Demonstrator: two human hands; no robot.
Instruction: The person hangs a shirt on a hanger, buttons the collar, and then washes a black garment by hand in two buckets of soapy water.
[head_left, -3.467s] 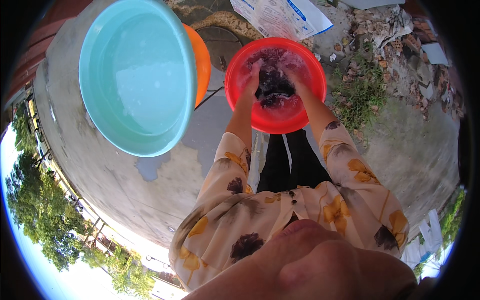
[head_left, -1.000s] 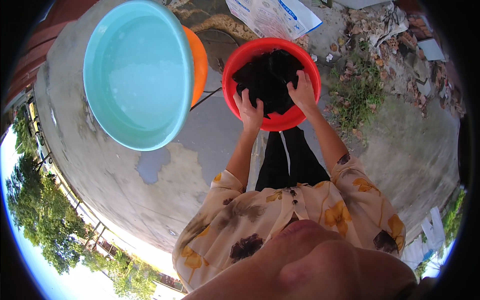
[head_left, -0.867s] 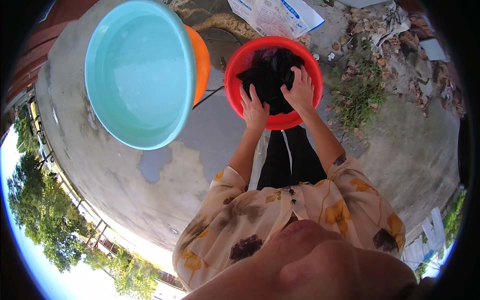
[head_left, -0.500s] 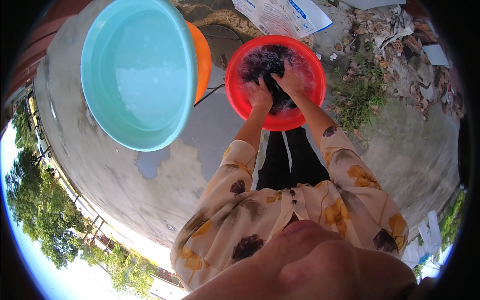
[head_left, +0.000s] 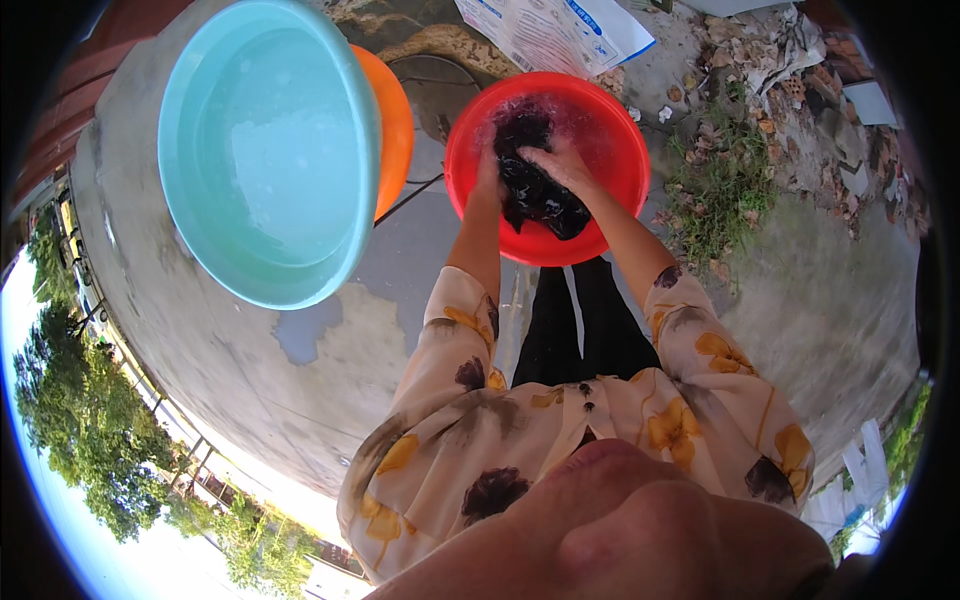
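A red basin (head_left: 626, 185) holds sudsy water and a wet, bunched black cloth (head_left: 540, 195). The cloth is gathered up between my two hands, its near end close to the basin's near side. My left hand (head_left: 488, 168) grips its left edge, the fingers mostly hidden behind the cloth. From the right, my right hand (head_left: 562, 164) is closed on the cloth, with the thumb lying across its top. What kind of garment or fabric it is cannot be made out.
Left of the red basin stands a large light-blue tub (head_left: 270, 290) of water, partly covering an orange tub (head_left: 394, 130). A printed white sack (head_left: 560, 40) lies beyond. Weeds (head_left: 720, 180) and rubble (head_left: 835, 130) are on the right, on concrete ground (head_left: 380, 400).
The black cloth, earlier spread low in the suds under both hands, is now gathered up and stretches nearer to me. My left hand has moved left to the cloth's side.
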